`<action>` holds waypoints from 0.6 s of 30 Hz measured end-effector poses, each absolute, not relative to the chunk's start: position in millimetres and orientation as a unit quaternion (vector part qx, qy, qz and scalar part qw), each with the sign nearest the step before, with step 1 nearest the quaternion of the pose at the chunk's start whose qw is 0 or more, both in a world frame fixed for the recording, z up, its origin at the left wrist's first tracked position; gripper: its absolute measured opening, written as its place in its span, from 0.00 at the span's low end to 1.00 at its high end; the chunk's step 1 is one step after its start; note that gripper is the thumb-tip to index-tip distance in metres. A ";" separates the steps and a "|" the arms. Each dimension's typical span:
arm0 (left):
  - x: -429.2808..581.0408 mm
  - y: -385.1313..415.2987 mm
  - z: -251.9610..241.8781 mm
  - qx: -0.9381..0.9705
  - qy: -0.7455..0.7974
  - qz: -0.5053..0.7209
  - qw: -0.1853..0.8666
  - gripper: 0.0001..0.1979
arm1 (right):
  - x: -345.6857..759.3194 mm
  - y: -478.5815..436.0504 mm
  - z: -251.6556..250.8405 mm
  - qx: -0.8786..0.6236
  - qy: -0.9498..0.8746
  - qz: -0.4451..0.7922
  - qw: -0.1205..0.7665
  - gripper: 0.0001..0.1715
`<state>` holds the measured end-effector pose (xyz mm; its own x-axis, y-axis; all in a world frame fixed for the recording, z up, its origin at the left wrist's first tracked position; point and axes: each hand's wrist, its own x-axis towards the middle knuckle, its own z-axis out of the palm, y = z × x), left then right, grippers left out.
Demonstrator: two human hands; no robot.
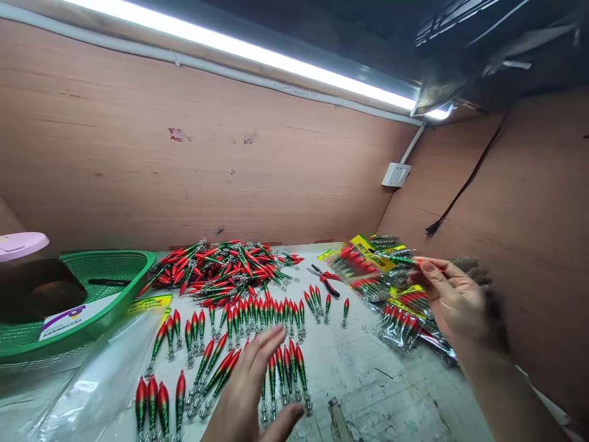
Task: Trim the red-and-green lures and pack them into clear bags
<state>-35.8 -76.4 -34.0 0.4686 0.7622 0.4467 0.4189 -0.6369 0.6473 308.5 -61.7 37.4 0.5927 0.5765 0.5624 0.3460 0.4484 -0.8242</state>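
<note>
Over the rows of lures at the lower middle hovers my left hand (246, 387), thumb and fingers apart and nothing in it. My right hand (453, 298) is closed around one end of a slim green-and-red squid lure (405, 260), whose other end points left toward the packed bags. Beneath that hand lie clear bags of red lures (402, 325) with yellow header cards. Many red-and-green squid lures with metal hook crowns stand or lie in loose rows (251, 313) on the table. Some of them are hidden behind my left hand.
A large heap of squid lures (230, 270) lies against the back wall. Red-handled pliers (327, 282) rest right of it. At left are a green basket (150, 261) and flat clear bags (101, 368). A lamp tube (257, 55) runs overhead; a cable (469, 175) hangs at right.
</note>
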 end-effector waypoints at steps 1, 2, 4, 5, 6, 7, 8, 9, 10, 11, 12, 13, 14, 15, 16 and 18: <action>-21.1 -66.3 -28.3 0.820 0.361 0.378 0.233 0.34 | 298.4 -68.1 39.6 -0.508 -0.447 0.105 0.728 0.21; -6.9 -57.9 -22.4 0.806 0.358 0.390 0.262 0.40 | 288.9 -74.0 41.4 -0.499 -0.451 0.130 0.729 0.21; 18.4 -48.1 -11.9 0.773 0.352 0.389 0.356 0.46 | 272.6 -84.5 43.6 -0.486 -0.457 0.175 0.724 0.20; 28.8 -47.1 -7.8 0.760 0.332 0.381 0.409 0.47 | 266.4 -89.1 44.2 -0.478 -0.456 0.203 0.722 0.19; 37.7 -48.2 -5.0 0.749 0.302 0.368 0.461 0.45 | 261.6 -93.2 44.4 -0.470 -0.451 0.237 0.721 0.18; 44.9 -50.9 -3.4 0.735 0.268 0.355 0.512 0.40 | 258.3 -96.7 44.3 -0.461 -0.442 0.275 0.719 0.18; 50.6 -54.4 -3.0 0.716 0.237 0.346 0.558 0.35 | 256.5 -99.6 43.8 -0.449 -0.426 0.318 0.718 0.17; 55.0 -58.1 -3.6 0.694 0.211 0.340 0.598 0.29 | 256.1 -101.7 42.8 -0.437 -0.407 0.361 0.716 0.17; 58.3 -61.4 -4.9 0.671 0.194 0.338 0.630 0.25 | 256.7 -103.0 41.1 -0.427 -0.387 0.398 0.714 0.17; 60.9 -63.9 -6.7 0.651 0.185 0.339 0.653 0.23 | 258.2 -103.4 38.6 -0.419 -0.371 0.424 0.712 0.17; 63.0 -65.5 -8.8 0.638 0.184 0.342 0.665 0.22 | 260.2 -103.0 35.5 -0.413 -0.357 0.444 0.710 0.17; 65.0 -66.2 -11.1 0.634 0.187 0.343 0.667 0.21 | 262.4 -101.9 31.5 -0.409 -0.346 0.457 0.710 0.17; 67.3 -66.5 -13.6 0.635 0.195 0.342 0.664 0.20 | 264.4 -100.2 27.0 -0.407 -0.338 0.466 0.710 0.16; 70.2 -66.4 -16.2 0.636 0.208 0.340 0.660 0.20 | 266.1 -98.0 22.0 -0.406 -0.331 0.472 0.709 0.15; 74.0 -66.2 -19.1 0.635 0.224 0.340 0.656 0.21 | 267.1 -95.5 16.8 -0.405 -0.323 0.478 0.709 0.15; 83.9 -65.7 -25.4 0.625 0.249 0.340 0.657 0.25 | 267.3 -90.4 6.5 -0.402 -0.307 0.491 0.709 0.16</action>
<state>83.9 -65.7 -25.4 0.6440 0.7587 0.0978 -0.1357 -0.0125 0.9907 267.3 -90.4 6.5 0.3294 0.9433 0.0408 -0.4504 0.1950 -0.8713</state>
